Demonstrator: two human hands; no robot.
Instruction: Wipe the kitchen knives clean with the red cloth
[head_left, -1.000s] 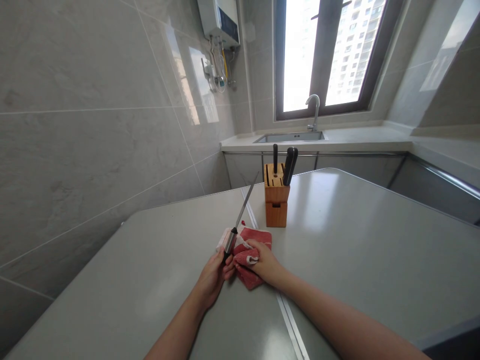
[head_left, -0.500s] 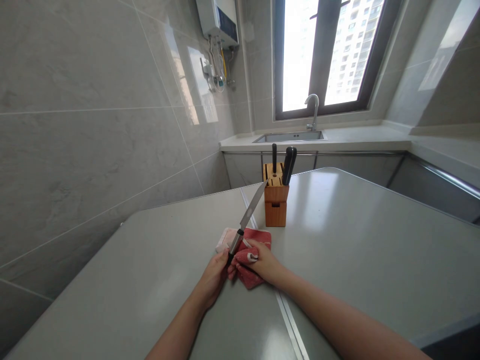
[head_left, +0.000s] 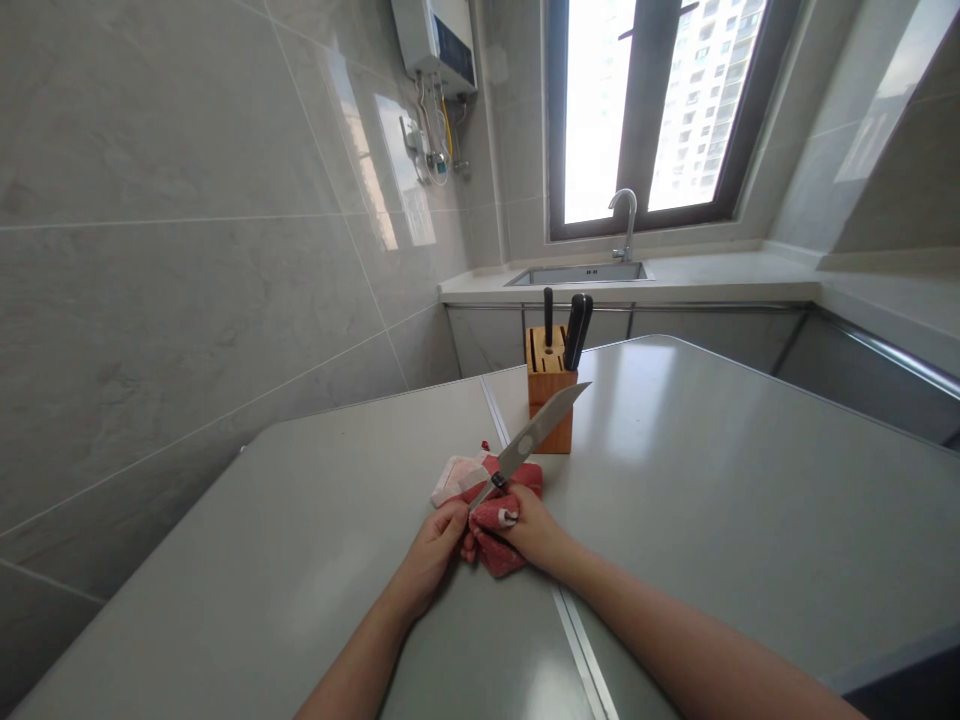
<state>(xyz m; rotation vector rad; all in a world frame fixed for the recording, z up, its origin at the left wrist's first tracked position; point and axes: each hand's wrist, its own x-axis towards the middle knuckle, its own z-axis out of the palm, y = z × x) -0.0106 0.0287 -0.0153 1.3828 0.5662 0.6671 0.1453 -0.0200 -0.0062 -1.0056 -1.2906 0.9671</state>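
A kitchen knife points away from me and to the right, its blade tip in front of the knife block. My left hand is closed round the end of its handle. My right hand grips a red and white cloth, bunched against the knife's handle. Part of the cloth spreads out beneath the knife on the table, and its folds hide some of the handle and my right fingers. The wooden knife block stands just beyond, with several black-handled tools in its slots.
The pale table has a seam running down its middle. Behind it is a counter with a sink and a tap under the window. A tiled wall borders the left side, with a water heater mounted high.
The knife has turned to the right, and its broad blade face now shows in front of the block. My left hand has shifted slightly; the cloth stays in my right hand.
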